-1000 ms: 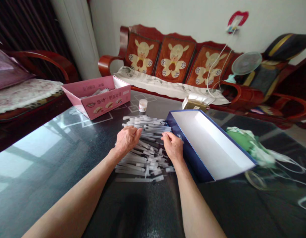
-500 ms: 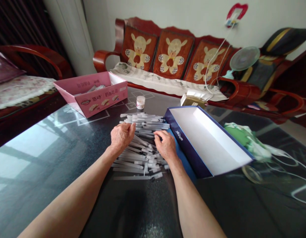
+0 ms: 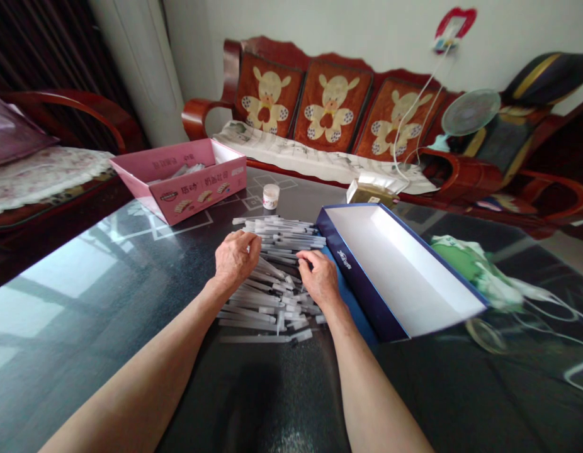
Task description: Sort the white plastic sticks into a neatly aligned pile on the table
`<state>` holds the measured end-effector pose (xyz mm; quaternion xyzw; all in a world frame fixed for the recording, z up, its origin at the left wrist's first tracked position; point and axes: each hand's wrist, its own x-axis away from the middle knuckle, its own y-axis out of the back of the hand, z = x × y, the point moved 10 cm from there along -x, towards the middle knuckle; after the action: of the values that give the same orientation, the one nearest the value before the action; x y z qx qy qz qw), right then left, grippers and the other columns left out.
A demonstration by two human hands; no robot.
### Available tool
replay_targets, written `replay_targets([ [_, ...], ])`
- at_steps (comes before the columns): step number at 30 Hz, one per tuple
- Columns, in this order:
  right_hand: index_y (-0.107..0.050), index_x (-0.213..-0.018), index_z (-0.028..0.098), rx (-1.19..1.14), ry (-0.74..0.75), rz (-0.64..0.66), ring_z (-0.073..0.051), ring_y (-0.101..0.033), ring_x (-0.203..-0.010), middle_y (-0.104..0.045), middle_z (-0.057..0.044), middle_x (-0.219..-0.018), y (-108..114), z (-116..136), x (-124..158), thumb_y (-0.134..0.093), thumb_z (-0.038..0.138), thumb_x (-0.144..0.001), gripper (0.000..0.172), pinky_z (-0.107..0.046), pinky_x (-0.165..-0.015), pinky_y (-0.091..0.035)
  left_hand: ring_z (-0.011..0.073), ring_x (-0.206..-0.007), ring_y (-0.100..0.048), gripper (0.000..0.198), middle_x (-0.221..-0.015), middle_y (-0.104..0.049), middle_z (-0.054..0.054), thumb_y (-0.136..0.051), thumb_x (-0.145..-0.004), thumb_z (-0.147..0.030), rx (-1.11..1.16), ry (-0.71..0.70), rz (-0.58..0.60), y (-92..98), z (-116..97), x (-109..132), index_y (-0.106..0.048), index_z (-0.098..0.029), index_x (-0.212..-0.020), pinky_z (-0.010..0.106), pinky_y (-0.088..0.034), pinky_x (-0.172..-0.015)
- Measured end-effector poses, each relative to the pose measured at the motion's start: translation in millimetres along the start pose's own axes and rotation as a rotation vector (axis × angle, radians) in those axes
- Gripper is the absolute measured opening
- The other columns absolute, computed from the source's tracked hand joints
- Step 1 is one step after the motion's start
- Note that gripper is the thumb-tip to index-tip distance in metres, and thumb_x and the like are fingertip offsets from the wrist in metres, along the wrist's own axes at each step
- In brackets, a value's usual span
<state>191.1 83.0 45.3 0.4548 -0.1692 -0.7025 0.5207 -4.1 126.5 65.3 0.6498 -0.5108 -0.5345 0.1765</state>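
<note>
The right hand (image 3: 321, 281) has shifted, resting on clear plastic tubes (image 3: 277, 239).

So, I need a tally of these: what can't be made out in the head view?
Clear plastic tubes beneath the left hand and right hand: hidden by the hands.
Inside of the pink carton: mostly hidden by its front wall.
Lettering on the blue box: too small to read.

Pink biscuit carton (image 3: 197, 195), navy-and-white box (image 3: 395, 270), red cushions (image 3: 332, 107) patterned with cream lambs.
</note>
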Motion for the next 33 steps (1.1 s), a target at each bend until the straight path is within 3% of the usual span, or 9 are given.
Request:
replay_targets([
  [4, -0.069, -0.09, 0.021, 0.014, -0.027, -0.062, -0.019, -0.063, -0.088, -0.071, -0.004, -0.092, 9, -7, -1, -0.05, 0.013, -0.082, 0.022, -0.03, -0.082, -0.045, 0.018, -0.09, -0.061, 0.026, -0.099, -0.068, 0.004, -0.045, -0.088, -0.028, 0.046, -0.167, 0.07, -12.8, -11, 3, -0.07, -0.023, -0.092, 0.027, -0.044, -0.081],
  [10, -0.069, -0.089, 0.024, 0.119, -0.055, 0.008, -0.019, -0.06, -0.089, -0.07, -0.002, -0.093, 5, 0, 1, -0.055, 0.019, -0.083, 0.016, -0.031, -0.082, -0.04, 0.0196, -0.087, -0.062, 0.031, -0.09, -0.068, 0.003, -0.045, -0.078, -0.016, -0.012, -0.07, 0.211, -29.7, 3, 5, -0.071, -0.025, -0.092, 0.028, -0.049, -0.076],
  [15, -0.07, -0.093, 0.026, 0.257, -0.026, 0.087, -0.021, -0.055, -0.091, -0.068, -0.004, -0.093, -6, 10, 4, -0.059, 0.027, -0.084, 0.014, -0.035, -0.083, -0.034, 0.0177, -0.088, -0.063, 0.034, -0.091, -0.068, 0.002, -0.046, -0.074, -0.015, 0.02, -0.104, 0.233, -28.4, -5, 5, -0.071, -0.025, -0.094, 0.026, -0.049, -0.08],
  [21, -0.069, -0.084, 0.025, 0.256, -0.001, 0.104, -0.023, -0.055, -0.087, -0.066, -0.005, -0.088, -11, 7, 5, -0.062, 0.023, -0.08, 0.009, -0.038, -0.083, -0.034, 0.0169, -0.089, -0.063, 0.037, -0.092, -0.068, 0.003, -0.044, -0.071, -0.01, 0.08, -0.17, 0.25, -31.6, -14, 7, -0.07, -0.023, -0.094, 0.027, -0.049, -0.082],
  [24, -0.066, -0.084, 0.022, 0.137, 0.02, 0.067, -0.022, -0.057, -0.086, -0.066, -0.005, -0.087, -7, 10, 2, -0.058, 0.02, -0.08, 0.009, -0.036, -0.082, -0.038, 0.0172, -0.089, -0.062, 0.037, -0.094, -0.067, 0.004, -0.044, -0.072, -0.01, 0.093, -0.178, 0.155, -23.0, -14, 6, -0.069, -0.022, -0.097, 0.028, -0.049, -0.082],
  [29, -0.063, -0.09, 0.02, -0.206, 0.003, -0.086, -0.018, -0.062, -0.082, -0.068, -0.004, -0.087, 11, 12, -4, -0.053, 0.022, -0.083, 0.012, -0.03, -0.079, -0.047, 0.0194, -0.092, -0.058, 0.03, -0.101, -0.065, 0.007, -0.043, -0.082, -0.013, 0.123, -0.221, -0.144, 13.1, -21, 6, -0.065, -0.018, -0.102, 0.032, -0.045, -0.085],
  [33, -0.065, -0.09, 0.021, -0.363, -0.067, -0.116, -0.018, -0.064, -0.082, -0.07, -0.003, -0.088, 12, 10, -4, -0.057, 0.028, -0.082, 0.014, -0.031, -0.082, -0.048, 0.0211, -0.096, -0.056, 0.026, -0.107, -0.064, 0.007, -0.046, -0.085, -0.018, 0.109, -0.394, -0.141, 21.6, -50, 14, -0.062, -0.02, -0.105, 0.039, -0.039, -0.09],
])
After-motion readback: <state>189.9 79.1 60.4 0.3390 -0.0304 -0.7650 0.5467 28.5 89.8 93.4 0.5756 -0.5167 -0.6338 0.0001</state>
